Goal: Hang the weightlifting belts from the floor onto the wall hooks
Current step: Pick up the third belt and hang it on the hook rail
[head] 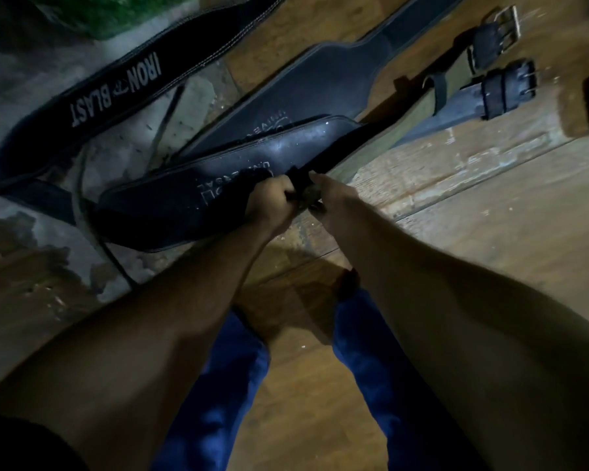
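Three black weightlifting belts lie on the floor. The nearest belt, with faint white lettering, has its wide back pad under my hands. My left hand grips its near edge with curled fingers. My right hand pinches the same belt's edge right beside it. A second black belt lies behind it, its straps ending in metal buckles at the upper right. An "IRON BLAST" belt stretches across the upper left. No wall hooks are in view.
The floor is worn wooden planks on the right and pale bare concrete on the left. A thin cord snakes over the concrete. A green patch shows at the top left. My legs in blue trousers stand below.
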Demonstrator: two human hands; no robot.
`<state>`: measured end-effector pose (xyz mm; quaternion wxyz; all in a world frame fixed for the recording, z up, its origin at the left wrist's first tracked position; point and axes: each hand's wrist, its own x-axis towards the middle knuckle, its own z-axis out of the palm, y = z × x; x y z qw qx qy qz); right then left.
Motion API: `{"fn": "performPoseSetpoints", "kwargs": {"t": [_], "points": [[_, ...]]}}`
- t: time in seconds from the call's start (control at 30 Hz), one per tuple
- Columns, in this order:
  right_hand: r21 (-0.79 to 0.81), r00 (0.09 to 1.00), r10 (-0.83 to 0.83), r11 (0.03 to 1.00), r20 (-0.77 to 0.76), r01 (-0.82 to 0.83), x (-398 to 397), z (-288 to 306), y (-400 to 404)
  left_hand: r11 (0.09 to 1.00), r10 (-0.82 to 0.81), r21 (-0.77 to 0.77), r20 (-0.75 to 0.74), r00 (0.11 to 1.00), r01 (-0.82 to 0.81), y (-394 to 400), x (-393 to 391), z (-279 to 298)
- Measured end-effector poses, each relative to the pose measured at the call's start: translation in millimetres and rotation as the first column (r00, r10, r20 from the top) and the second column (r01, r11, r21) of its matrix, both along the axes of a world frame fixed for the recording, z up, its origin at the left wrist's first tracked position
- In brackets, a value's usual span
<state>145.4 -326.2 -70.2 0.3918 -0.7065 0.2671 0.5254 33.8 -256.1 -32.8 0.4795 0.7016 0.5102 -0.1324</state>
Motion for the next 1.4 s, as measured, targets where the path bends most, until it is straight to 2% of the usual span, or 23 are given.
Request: {"fn": "performPoseSetpoints", "kwargs": {"t": [0.13,0.2,0.27,0.37,0.5,0.57,0.67,0.73,0.83,0.9,1.0,1.07,1.13,1.27,1.4], "points": [[0.083,0.999,-0.038,0.996,-0.014,0.039,-6.6,62.8,10.4,0.999,0.049,-0.029,0.152,0.987,-0.045,-0.6,-20.6,50.2],[0.113,0.997,-0.076,0.991,-0.017,0.078,-9.6,92.7,19.8,0.995,0.078,-0.071,0.173,0.982,-0.067,-0.8,-27.6,81.3],[0.158,0.993,-0.116,0.980,-0.023,0.118,-13.0,129.2,32.1,0.982,0.173,-0.103,0.190,0.966,-0.155,5.5,-32.9,112.8],[0.239,0.983,-0.176,0.954,-0.048,0.182,-12.9,188.3,50.3,0.955,0.251,0.101,0.230,0.940,-0.280,26.0,-39.6,166.3],[0.305,0.974,-0.204,0.926,-0.095,0.224,-8.6,280.6,63.5,0.941,0.223,0.230,0.130,0.966,-0.248,58.6,-35.4,256.1],[0.349,0.970,-0.213,0.905,-0.120,0.242,-14.3,330.2,70.1,0.956,0.199,0.197,0.112,0.974,-0.218,78.3,-29.2,306.8],[0.416,0.971,-0.207,0.878,-0.120,0.238,-19.6,403.6,75.9,0.962,0.265,0.019,0.185,0.946,-0.274,99.8,-18.4,387.2],[0.462,0.983,-0.147,0.868,-0.109,0.181,-22.8,452.0,79.6,0.963,0.266,-0.024,0.251,0.931,-0.269,105.1,-18.8,443.4],[0.549,0.999,-0.032,0.835,-0.038,0.048,-24.7,531.1,85.5,0.959,0.226,0.080,0.363,0.904,-0.272,104.1,-32.1,524.7],[0.589,0.999,-0.005,0.808,0.043,-0.022,-21.1,581.5,92.4,0.921,0.302,0.094,0.442,0.844,-0.379,102.6,-40.8,574.9],[0.668,0.991,0.056,0.733,0.125,-0.126,-17.3,657.9,100.9,0.826,0.482,0.000,0.520,0.706,-0.564,92.2,-56.7,642.0],[0.703,0.973,0.148,0.673,0.178,-0.231,-16.4,707.9,102.4,0.755,0.582,-0.075,0.532,0.615,-0.651,82.0,-64.3,683.7],[0.712,0.948,0.211,0.626,0.239,-0.319,-15.6,748.9,102.3,0.723,0.627,-0.116,0.522,0.578,-0.681,75.0,-64.8,725.4],[0.753,0.893,0.313,0.487,0.322,-0.442,-22.7,829.0,97.3,0.716,0.597,-0.154,0.639,0.484,-0.681,77.1,-57.0,814.4],[0.712,0.824,0.311,0.415,0.474,-0.566,-18.1,907.4,101.3,0.731,0.480,-0.046,0.744,0.465,-0.681,64.8,-58.7,872.6]]}}
